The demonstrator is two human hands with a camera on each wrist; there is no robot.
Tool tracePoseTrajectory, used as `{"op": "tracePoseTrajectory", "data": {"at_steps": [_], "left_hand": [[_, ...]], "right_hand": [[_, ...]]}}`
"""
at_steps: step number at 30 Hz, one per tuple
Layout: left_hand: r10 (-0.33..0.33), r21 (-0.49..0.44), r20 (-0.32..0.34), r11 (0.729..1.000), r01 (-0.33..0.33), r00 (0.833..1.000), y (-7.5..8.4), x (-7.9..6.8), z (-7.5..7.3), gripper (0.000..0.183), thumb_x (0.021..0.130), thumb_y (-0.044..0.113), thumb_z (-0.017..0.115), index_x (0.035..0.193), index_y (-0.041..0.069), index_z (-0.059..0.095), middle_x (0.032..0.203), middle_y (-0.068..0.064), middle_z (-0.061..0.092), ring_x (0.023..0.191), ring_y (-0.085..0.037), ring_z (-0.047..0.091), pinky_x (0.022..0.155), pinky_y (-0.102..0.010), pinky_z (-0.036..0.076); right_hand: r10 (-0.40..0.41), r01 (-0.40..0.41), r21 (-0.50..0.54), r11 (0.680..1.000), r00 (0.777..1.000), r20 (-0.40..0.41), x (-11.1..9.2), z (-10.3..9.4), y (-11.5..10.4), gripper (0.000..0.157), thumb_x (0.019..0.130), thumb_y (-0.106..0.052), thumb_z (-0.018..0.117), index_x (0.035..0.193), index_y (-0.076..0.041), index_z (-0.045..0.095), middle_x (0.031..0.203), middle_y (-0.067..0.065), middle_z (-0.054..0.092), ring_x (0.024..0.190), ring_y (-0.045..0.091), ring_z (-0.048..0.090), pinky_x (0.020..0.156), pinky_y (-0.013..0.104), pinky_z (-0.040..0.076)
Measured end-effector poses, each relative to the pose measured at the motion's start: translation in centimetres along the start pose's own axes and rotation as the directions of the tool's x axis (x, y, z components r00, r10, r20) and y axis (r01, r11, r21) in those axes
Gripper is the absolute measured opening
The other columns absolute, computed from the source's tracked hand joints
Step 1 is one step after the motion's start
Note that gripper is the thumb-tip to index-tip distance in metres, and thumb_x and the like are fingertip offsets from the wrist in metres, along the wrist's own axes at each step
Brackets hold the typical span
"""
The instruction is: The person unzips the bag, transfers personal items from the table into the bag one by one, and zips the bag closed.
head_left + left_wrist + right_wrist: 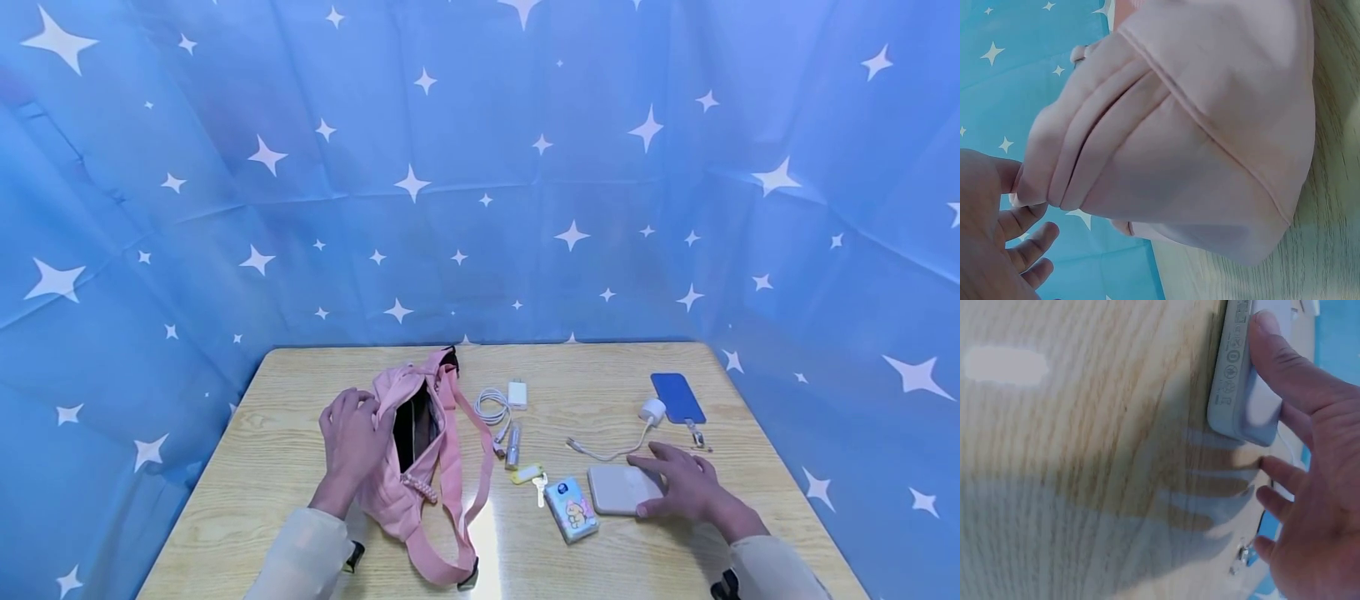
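A pink waist bag lies on the table at left of centre, its zipped mouth gaping onto a dark inside. My left hand pinches the rim of that mouth from the left; the left wrist view has thumb and index finger on the folded pink fabric. On the right, my right hand grips the right end of a white power bank between thumb and index finger. Printed marks run along the power bank's side in the right wrist view, where the other fingers are spread away from it.
Left of the power bank lie a tissue pack, a key with yellow tag and a small silvery tube. Behind are a coiled white cable, a white charger plug, a round white charger with cord and a blue card holder.
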State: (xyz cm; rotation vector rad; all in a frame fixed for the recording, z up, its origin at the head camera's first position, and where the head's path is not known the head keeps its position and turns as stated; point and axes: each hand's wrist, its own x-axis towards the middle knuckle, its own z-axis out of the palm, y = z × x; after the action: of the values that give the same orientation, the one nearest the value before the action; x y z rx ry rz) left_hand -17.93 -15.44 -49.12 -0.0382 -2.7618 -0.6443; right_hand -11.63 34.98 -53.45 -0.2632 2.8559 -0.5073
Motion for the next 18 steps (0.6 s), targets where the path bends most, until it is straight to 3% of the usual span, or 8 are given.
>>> {"op": "tracePoseTrajectory", "data": {"at_steps": [8, 13, 18], "left_hand": [[-0.003, -0.002, -0.004, 1.000, 0.003, 1.000, 0.1, 0.0, -0.1, 0.034, 0.094, 0.033, 0.059, 0.098, 0.002, 0.070, 0.122, -0.014, 0.059, 0.131, -0.036, 0.041, 0.109, -0.057, 0.023], [0.006, -0.013, -0.031, 1.000, -0.007, 0.999, 0.0, 0.0, 0.1, 0.032, 0.093, 0.033, 0.060, 0.094, 0.002, 0.070, 0.120, -0.014, 0.060, 0.129, -0.036, 0.042, 0.109, -0.057, 0.023], [0.008, -0.017, -0.033, 1.000, -0.008, 0.999, 0.0, -0.1, 0.1, 0.031, 0.093, 0.033, 0.060, 0.093, 0.003, 0.070, 0.120, -0.014, 0.060, 0.129, -0.035, 0.042, 0.109, -0.057, 0.023]], "right_hand": [[-0.074, 0.071, -0.043, 0.997, 0.994, -0.080, 0.3, -0.2, -0.6, 0.074, 0.057, -0.057, 0.084, 0.118, -0.017, 0.068, 0.129, 0.018, 0.059, 0.119, 0.043, 0.052, 0.097, 0.070, 0.024], [-0.035, 0.029, -0.085, 0.996, 0.997, -0.066, 0.5, -0.2, -0.9, 0.067, 0.056, -0.056, 0.085, 0.105, -0.015, 0.068, 0.117, 0.010, 0.063, 0.108, 0.035, 0.058, 0.097, 0.070, 0.027], [-0.006, 0.001, -0.121, 0.993, 0.999, -0.040, 0.5, -0.3, -1.2, 0.069, 0.056, -0.059, 0.085, 0.103, -0.013, 0.064, 0.109, 0.005, 0.064, 0.099, 0.027, 0.058, 0.097, 0.070, 0.029]]}}
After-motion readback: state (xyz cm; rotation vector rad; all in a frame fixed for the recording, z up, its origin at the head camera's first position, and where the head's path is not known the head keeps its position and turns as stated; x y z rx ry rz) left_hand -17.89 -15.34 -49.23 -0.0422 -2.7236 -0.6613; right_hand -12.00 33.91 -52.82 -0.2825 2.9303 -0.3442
